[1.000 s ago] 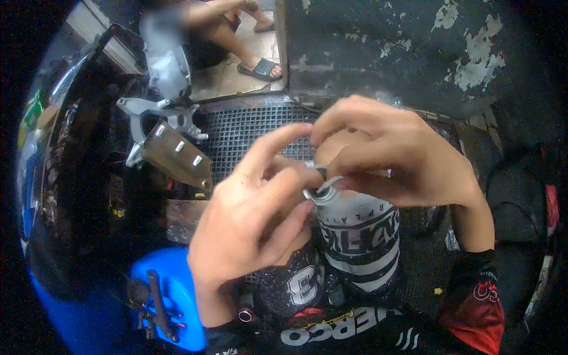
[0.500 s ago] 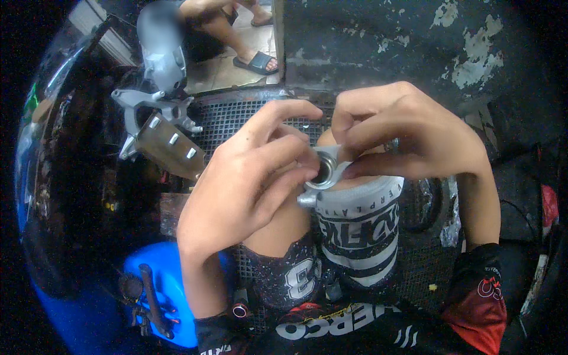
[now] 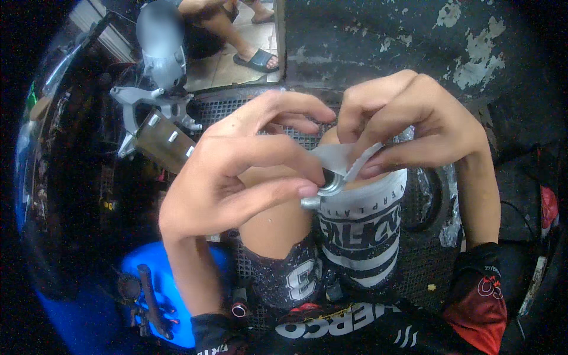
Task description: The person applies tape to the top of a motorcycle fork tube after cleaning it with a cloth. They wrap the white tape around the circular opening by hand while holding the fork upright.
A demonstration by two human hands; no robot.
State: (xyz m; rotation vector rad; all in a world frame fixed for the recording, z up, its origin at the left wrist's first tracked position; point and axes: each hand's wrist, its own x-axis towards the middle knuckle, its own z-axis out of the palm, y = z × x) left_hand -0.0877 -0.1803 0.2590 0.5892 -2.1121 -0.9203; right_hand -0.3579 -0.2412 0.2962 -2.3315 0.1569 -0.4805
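Over my knees, my left hand [image 3: 222, 168] grips a small silvery metal part [image 3: 331, 188] between thumb and index finger. The part has a round bore and a short stub [image 3: 310, 203] at its lower left. Its other fingers curve loosely above. My right hand [image 3: 417, 121] pinches a thin pale grey sheet [image 3: 362, 161], bent between thumb and fingers. This sheet lies against the top of the bore and partly covers it; whether it is paper or abrasive I cannot tell.
At lower left, a blue plastic container [image 3: 204, 266] carries dark tools [image 3: 155, 302]. A silvery metal casting [image 3: 133, 106] stands at upper left beside a brownish plate [image 3: 163, 142]. Black mesh [image 3: 219, 109] lies beneath. Beyond, another person's sandalled foot [image 3: 257, 60] shows. Clear plastic wrap [image 3: 451, 216] lies at right.
The sheet has come up from the bore and now shows bent, with a larger face visible. My right fingers have shifted slightly up and right; my left hand has opened out a little leftward.
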